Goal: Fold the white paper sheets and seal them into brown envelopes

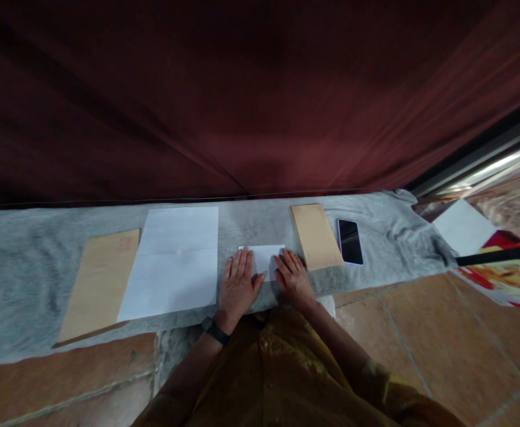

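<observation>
A small folded white paper [264,258] lies on the grey cloth [28,261] right in front of me. My left hand [238,284] rests flat on its left end, fingers stretched out and together. My right hand [292,274] lies flat on its right end, fingers also extended. Neither hand grips anything. A black band sits on my left wrist.
A large white sheet [173,261] and a brown envelope [102,281] lie to the left. Another brown envelope [315,236] and a dark phone [350,241] lie to the right. A dark red curtain [260,95] hangs behind. Tiled floor [442,332], more paper and a black rod are at right.
</observation>
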Action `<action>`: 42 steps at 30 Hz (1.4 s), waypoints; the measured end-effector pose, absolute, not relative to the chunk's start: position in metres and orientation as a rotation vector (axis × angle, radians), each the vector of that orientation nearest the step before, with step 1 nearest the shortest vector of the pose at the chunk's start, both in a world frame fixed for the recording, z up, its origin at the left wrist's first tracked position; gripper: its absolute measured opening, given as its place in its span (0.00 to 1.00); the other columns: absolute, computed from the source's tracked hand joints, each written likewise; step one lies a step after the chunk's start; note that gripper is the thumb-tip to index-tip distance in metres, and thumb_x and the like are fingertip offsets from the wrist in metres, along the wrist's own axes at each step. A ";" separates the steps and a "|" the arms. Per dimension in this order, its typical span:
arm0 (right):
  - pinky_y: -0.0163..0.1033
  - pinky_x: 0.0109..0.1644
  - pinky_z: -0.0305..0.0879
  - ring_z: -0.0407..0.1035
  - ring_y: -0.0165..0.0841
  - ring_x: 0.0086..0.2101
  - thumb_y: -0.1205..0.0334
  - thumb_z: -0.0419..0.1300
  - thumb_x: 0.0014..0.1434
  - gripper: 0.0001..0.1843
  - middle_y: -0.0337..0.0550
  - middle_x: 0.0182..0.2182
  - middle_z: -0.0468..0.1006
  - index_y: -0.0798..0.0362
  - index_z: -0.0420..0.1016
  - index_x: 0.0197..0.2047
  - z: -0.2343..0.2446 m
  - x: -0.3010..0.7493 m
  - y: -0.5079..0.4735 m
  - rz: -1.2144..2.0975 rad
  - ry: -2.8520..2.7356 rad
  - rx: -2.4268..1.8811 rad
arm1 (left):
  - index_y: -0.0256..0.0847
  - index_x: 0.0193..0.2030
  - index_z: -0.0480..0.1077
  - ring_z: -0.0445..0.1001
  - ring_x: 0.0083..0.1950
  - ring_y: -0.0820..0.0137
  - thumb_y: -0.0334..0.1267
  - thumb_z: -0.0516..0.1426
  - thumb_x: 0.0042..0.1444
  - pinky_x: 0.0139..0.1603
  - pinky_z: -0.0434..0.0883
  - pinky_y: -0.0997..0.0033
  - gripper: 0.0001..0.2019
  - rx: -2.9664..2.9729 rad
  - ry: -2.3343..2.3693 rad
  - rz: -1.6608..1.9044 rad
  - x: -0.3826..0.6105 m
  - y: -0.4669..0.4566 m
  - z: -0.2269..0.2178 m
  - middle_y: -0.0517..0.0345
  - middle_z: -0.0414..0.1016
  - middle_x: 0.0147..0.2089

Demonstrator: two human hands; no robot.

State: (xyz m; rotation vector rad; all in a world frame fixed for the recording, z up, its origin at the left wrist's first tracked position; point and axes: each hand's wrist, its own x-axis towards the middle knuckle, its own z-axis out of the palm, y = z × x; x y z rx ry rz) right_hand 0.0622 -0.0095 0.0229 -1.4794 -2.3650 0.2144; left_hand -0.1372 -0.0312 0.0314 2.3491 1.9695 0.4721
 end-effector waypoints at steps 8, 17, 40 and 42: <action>0.56 0.69 0.57 0.52 0.48 0.69 0.59 0.53 0.70 0.25 0.54 0.71 0.58 0.55 0.67 0.67 0.024 0.059 0.003 0.238 -2.370 -1.521 | 0.29 0.74 0.53 0.50 0.77 0.54 0.52 0.47 0.69 0.75 0.52 0.47 0.34 2.346 1.975 0.460 -0.137 -0.031 0.031 0.40 0.53 0.76; 0.56 0.69 0.56 0.51 0.48 0.69 0.59 0.53 0.70 0.26 0.56 0.68 0.62 0.56 0.65 0.68 0.024 0.055 0.025 0.256 -2.357 -1.497 | 0.30 0.74 0.53 0.51 0.77 0.54 0.52 0.47 0.68 0.75 0.53 0.46 0.35 2.338 1.969 0.490 -0.137 -0.031 0.030 0.40 0.54 0.75; 0.49 0.60 0.63 0.66 0.45 0.52 0.58 0.67 0.57 0.26 0.51 0.52 0.73 0.51 0.73 0.58 0.056 0.047 0.076 0.479 -2.437 -1.737 | 0.30 0.74 0.53 0.51 0.77 0.53 0.57 0.48 0.67 0.75 0.52 0.46 0.37 2.307 1.981 0.532 -0.139 -0.031 0.029 0.40 0.53 0.75; 0.49 0.59 0.64 0.67 0.44 0.51 0.59 0.67 0.56 0.21 0.51 0.50 0.74 0.51 0.76 0.54 0.059 0.046 0.081 0.507 -2.428 -1.743 | 0.30 0.74 0.53 0.51 0.77 0.53 0.56 0.49 0.67 0.75 0.53 0.46 0.37 2.311 1.976 0.538 -0.140 -0.032 0.028 0.39 0.53 0.76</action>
